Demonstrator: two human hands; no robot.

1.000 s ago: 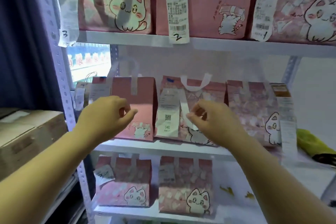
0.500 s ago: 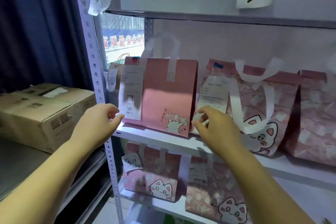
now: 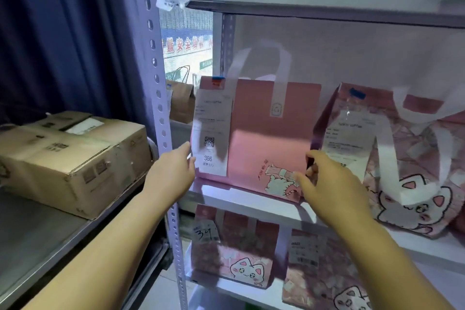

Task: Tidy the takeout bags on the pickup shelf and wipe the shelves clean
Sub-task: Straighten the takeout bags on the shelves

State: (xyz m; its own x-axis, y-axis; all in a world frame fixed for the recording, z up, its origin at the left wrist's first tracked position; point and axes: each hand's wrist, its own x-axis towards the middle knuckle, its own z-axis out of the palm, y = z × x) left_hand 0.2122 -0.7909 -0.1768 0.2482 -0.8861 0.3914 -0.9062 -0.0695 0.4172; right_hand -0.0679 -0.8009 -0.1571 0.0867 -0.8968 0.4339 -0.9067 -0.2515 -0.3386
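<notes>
Your left hand has its fingers laid straight against the 9 o'clock edge of the plain pink bag, right by the receipt. The bag's standing on the middle shelf. Your right hand pinches its 4 o'clock corner. The bag looks light and soft-sided, so I'd squeeze both sides low and slide it, not yank the handles.

Bag on shelf, between both hands, boxes left.
</notes>
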